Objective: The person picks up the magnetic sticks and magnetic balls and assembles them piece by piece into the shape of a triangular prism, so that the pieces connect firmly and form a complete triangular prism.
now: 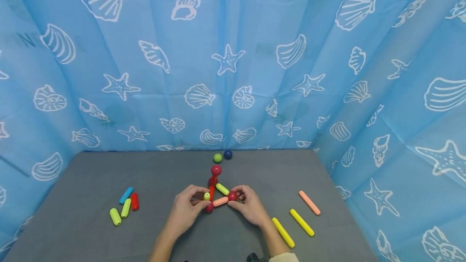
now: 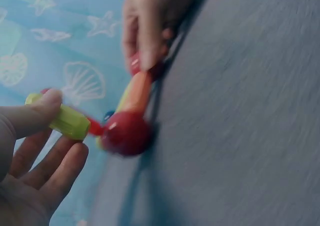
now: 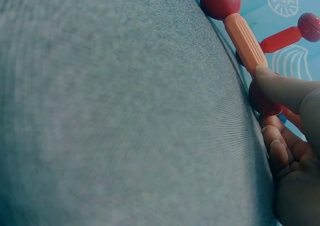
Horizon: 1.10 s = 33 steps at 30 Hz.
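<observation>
Between its thumb and fingers my left hand (image 1: 184, 209) pinches a short yellow-green rod (image 2: 70, 122), close above the front-left red ball (image 1: 209, 208). My right hand (image 1: 251, 205) grips the right-hand red ball (image 3: 263, 97), its thumb against it. A salmon rod (image 1: 220, 201) joins these two balls. From the right ball a yellow-green rod (image 1: 222, 189) runs to the back red ball (image 1: 212, 182). A red rod (image 1: 212, 193) links the front-left and back balls. Another red ball (image 1: 216, 170) stands raised above the back one on a red rod.
A green ball (image 1: 217, 158) and a dark blue ball (image 1: 227, 154) lie at the table's far edge. Blue (image 1: 126, 195), red (image 1: 135, 201) and yellow-green rods (image 1: 115, 216) lie left. Longer yellow (image 1: 301, 222) and salmon rods (image 1: 309, 202) lie right. A shell-print curtain (image 1: 233, 92) hangs behind.
</observation>
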### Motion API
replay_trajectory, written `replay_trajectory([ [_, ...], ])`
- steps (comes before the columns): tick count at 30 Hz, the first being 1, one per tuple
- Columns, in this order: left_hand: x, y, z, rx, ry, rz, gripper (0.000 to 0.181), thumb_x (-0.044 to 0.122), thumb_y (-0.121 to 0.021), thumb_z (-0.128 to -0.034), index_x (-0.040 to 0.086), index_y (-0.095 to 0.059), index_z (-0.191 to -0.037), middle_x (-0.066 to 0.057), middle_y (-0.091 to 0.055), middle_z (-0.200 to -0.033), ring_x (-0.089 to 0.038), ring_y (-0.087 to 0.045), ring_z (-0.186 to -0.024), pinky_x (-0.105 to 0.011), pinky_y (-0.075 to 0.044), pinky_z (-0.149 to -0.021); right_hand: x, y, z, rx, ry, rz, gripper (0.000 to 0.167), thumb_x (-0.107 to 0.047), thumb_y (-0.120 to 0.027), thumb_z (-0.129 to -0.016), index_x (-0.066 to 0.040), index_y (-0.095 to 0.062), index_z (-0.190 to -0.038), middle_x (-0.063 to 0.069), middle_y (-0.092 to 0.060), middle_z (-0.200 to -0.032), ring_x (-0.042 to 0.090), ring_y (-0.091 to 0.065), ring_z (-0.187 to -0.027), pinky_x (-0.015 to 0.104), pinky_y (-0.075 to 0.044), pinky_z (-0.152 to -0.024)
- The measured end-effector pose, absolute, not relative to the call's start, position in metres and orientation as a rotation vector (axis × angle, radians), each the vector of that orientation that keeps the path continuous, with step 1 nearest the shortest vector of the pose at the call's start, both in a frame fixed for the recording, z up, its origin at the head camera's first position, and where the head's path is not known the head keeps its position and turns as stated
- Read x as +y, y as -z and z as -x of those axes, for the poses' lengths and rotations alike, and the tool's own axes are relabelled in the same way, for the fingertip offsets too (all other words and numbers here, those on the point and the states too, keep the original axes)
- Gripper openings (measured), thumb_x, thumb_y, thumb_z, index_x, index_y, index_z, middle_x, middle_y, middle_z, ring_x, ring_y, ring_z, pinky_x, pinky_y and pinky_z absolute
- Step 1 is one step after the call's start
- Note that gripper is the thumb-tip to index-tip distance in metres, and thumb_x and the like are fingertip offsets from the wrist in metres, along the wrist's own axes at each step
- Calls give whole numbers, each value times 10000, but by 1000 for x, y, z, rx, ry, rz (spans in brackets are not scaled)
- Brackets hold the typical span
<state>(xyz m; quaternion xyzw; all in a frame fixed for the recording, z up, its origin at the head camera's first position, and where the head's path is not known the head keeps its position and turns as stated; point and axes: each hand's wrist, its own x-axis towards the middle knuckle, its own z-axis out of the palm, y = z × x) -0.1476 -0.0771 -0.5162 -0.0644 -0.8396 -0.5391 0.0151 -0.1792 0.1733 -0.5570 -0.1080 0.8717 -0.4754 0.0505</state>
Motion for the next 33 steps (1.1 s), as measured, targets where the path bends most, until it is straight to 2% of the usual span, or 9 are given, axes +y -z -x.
replay_trajectory([
  [8,-74,532,151,-2626,1715,182,330,105,-849,-815,150,-720,-1116,19,-689,-1056,-162,-702,-1013,-241,-605,-819,166,556,183,2708,1412,361,341,-292,-792,-901,-164,-663,-1190,24,-625,-1074,154,-532,-950,227,-457,-821],
  [14,-83,544,145,-2723,1599,106,365,168,-895,-768,162,-719,-1088,22,-721,-1010,-100,-703,-925,-229,-592,-783,149,549,190,2813,1230,436,366,-297,-765,-921,-194,-689,-1264,-10,-676,-1137,136,-515,-943,254,-438,-795],
  [19,-80,548,141,-2688,1570,17,382,166,-928,-715,143,-724,-1037,28,-746,-934,-64,-699,-829,-182,-568,-707,134,531,215,2799,1211,495,380,-315,-678,-991,-134,-673,-1325,39,-700,-1213,94,-546,-863,251,-463,-736],
  [23,-78,548,139,-2677,1555,-32,383,175,-938,-697,143,-729,-1016,31,-754,-908,-56,-695,-804,-185,-567,-686,120,520,245,2824,1223,548,444,-247,-657,-1007,-98,-586,-1419,86,-628,-1368,110,-589,-831,275,-506,-735],
  [26,-77,549,139,-2671,1614,-69,383,185,-937,-702,141,-735,-1025,18,-757,-920,-62,-703,-810,-199,-579,-691,111,519,266,2856,1183,623,522,-163,-666,-993,-77,-508,-1483,118,-536,-1492,202,-650,-954,359,-561,-830],
  [29,-76,549,140,-2672,1671,-86,389,200,-934,-711,144,-740,-1044,9,-759,-938,-67,-714,-817,-203,-586,-695,106,523,279,2886,1121,642,537,-93,-673,-975,-51,-502,-1483,140,-489,-1537,306,-620,-1230,466,-530,-1024],
  [31,-77,549,140,-2674,1686,-79,391,200,-932,-713,138,-742,-1049,0,-759,-939,-75,-715,-816,-211,-589,-694,104,527,283,2913,1078,620,506,-72,-678,-968,-53,-537,-1453,143,-494,-1522,328,-554,-1347,497,-478,-1101],
  [33,-78,548,140,-2680,1688,-87,391,202,-932,-712,139,-742,-1049,-1,-758,-936,-78,-712,-816,-206,-586,-695,103,529,284,2943,1030,589,451,-63,-682,-964,-59,-584,-1404,141,-533,-1449,328,-544,-1352,506,-460,-1118],
])
